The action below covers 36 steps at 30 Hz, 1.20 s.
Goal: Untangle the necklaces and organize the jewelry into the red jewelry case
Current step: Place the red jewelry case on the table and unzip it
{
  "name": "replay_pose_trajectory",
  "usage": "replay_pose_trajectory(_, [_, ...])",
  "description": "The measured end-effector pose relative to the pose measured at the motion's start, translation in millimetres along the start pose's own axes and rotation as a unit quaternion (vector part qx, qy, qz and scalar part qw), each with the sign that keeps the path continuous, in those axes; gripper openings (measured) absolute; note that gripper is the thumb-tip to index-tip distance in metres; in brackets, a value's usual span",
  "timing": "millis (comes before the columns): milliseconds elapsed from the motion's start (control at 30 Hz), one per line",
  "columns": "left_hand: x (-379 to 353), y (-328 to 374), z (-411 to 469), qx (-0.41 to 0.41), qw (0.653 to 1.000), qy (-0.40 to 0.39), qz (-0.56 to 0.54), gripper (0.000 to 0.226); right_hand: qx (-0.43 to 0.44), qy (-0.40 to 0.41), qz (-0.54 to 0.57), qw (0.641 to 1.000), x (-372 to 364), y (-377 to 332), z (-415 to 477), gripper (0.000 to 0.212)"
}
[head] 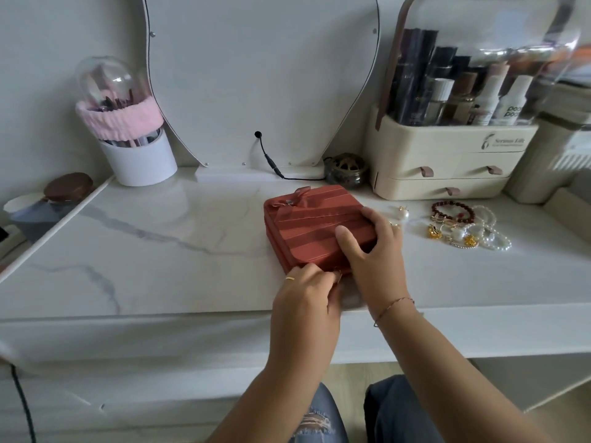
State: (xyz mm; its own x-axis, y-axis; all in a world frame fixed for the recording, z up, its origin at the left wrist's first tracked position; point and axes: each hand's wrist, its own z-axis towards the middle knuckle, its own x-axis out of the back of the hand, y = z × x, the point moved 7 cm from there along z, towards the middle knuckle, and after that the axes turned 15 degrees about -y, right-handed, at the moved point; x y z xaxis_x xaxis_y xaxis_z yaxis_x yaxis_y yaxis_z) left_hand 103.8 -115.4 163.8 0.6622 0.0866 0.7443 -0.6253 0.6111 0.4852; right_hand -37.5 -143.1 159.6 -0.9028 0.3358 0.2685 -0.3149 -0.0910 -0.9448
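At the far left, off the edge of the white marbled tabletop (160, 244), a round brown compact (68, 187) is lying. On the tabletop's back left corner a white brush holder (137, 155) is standing, and it is being wrapped by a pink headband (120, 121) under a clear dome. Behind the middle of the table a white mirror back (256, 75) is rising, with a black cable (271, 161) being trailed from it along the surface.

The red jewelry case (307, 225) is lying closed on the tabletop, right of centre and close to the front edge. Its near edge is being pinched by the left hand (307, 295), whose fingers are curled tightly together; what exactly is being pinched there is too small to be told. The case is being gripped from the right by the right hand (374, 251), with the thumb being laid flat on the lid and the fingers being curled over the right edge.

Behind the case a small brass pot (347, 171) is sitting. Just right of the right hand a pearl earring (402, 215) is lying, and further right a tangled pile of jewelry (463, 228) is resting in front of a cream cosmetics organizer (447, 161).
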Motion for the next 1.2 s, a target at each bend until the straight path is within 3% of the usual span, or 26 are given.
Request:
replay_pose_trajectory(167, [17, -4, 0, -0.028, 1.000, 0.011, -0.007, 0.035, -0.002, -0.029, 0.017, 0.999, 18, 8, -30, 0.059])
replay_pose_trajectory(333, [45, -18, 24, -0.007, 0.997, 0.081, 0.019, 0.034, 0.000, -0.010, -0.168, 0.986, 18, -1, -57, 0.031])
replay_pose_trajectory(433, [30, -25, 49, -0.032, 0.999, -0.004, 0.010, 0.043, -0.009, -0.043, -0.254, 0.966, 0, 2, -52, 0.028])
replay_pose_trajectory(533, [15, -29, 59, -0.048, 0.996, -0.076, -0.002, 0.053, 0.014, -0.014, -0.259, 0.966, -8, 2, -48, 0.018])
replay_pose_trajectory(833, [9, -35, 58, -0.066, 0.993, -0.098, 0.006, 0.066, 0.094, -0.017, -0.263, 0.960, 10, 0, -41, 0.010])
replay_pose_trajectory(1000, [10, -38, 59, -0.080, 0.992, -0.100, 0.015, 0.068, 0.056, 0.019, -0.297, 0.953, 57, 10, -20, 0.016])
replay_pose_trajectory(1067, [10, -38, 59, -0.087, 0.991, -0.104, 0.015, 0.067, 0.047, -0.012, -0.298, 0.953, 69, 14, -8, 0.017])
replay_pose_trajectory(1200, [13, -48, 61, -0.089, 0.986, -0.140, -0.015, 0.067, 0.087, -0.151, -0.259, 0.950, 58, 6, -8, 0.015])
